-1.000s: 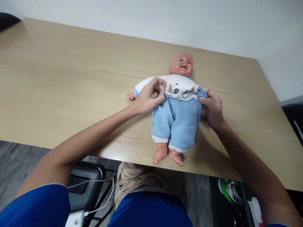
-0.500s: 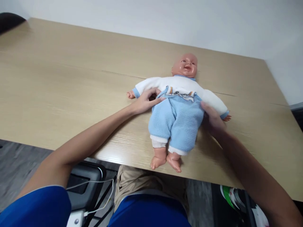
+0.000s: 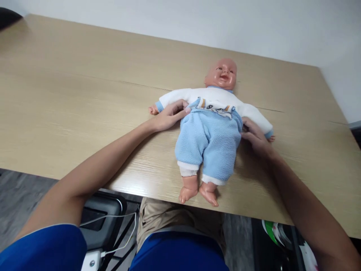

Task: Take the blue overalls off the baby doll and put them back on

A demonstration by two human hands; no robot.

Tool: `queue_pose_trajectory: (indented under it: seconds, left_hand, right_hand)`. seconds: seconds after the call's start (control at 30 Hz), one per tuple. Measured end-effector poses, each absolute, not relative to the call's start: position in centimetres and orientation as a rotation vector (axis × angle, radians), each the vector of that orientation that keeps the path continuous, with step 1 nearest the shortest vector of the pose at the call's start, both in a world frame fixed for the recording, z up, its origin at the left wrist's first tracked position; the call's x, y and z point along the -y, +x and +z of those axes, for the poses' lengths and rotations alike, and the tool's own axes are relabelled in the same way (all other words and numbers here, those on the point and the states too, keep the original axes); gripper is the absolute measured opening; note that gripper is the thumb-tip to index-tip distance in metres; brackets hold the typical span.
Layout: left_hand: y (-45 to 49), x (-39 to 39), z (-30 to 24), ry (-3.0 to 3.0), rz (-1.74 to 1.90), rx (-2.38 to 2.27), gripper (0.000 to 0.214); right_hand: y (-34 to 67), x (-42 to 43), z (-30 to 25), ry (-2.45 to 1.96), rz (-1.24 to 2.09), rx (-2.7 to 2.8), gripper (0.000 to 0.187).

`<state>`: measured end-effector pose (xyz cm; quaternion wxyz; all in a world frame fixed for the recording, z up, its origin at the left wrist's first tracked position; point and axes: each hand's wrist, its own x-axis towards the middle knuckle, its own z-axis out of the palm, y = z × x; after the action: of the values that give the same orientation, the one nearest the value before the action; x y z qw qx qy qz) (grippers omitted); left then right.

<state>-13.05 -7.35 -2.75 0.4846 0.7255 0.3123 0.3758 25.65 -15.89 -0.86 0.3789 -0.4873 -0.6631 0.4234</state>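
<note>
On the table lies a baby doll (image 3: 221,77) on its back, head away from me and bare feet near the table's front edge. It wears a white long-sleeved top (image 3: 187,94) with blue cuffs and fluffy light-blue pants (image 3: 208,141) with white leg ends. A crumpled printed flap (image 3: 218,108) shows at the waist. At the waist's left side, my left hand (image 3: 170,116) pinches the pants' edge between thumb and fingers. My right hand (image 3: 255,137) grips the pants' opposite side, its fingertips partly hidden by the cloth and the doll's arm.
The wooden table (image 3: 84,101) has a narrow seam across it and meets a white wall (image 3: 197,22) behind. A black case-like object (image 3: 103,214) with a white cable sits below at left. Items with green and white parts (image 3: 272,231) lie below at right.
The flap at the waist is spread a little flatter. My right hand's thumb has shifted lower along the pants' side, and my left hand has moved slightly left and up.
</note>
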Motion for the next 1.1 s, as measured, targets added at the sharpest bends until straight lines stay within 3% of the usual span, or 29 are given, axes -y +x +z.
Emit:
queue_pose_trajectory:
  seconds: [0.2, 0.57, 0.77, 1.1]
  left_hand:
    - [-16.1, 6.5, -2.8, 2.036, 0.745, -0.653, 0.051]
    - [-12.1, 9.3, -4.1, 1.477, 1.11, -0.959, 0.065]
    - [-12.3, 8.8, -3.9, 1.515, 1.116, -0.795, 0.063]
    - [-11.3, 7.0, -1.5, 1.716, 1.212, -0.737, 0.069]
  right_hand:
    - [26.0, 16.7, -0.5, -1.238, 0.864, 1.879, 0.061]
    - [21.6, 18.2, -0.8, -1.294, 1.227, 1.338, 0.047]
    - [23.1, 17.0, -2.1, -1.251, 1.079, 1.366, 0.038]
    - [22.1, 15.8, -1.2, -1.204, 0.934, 1.384, 0.045]
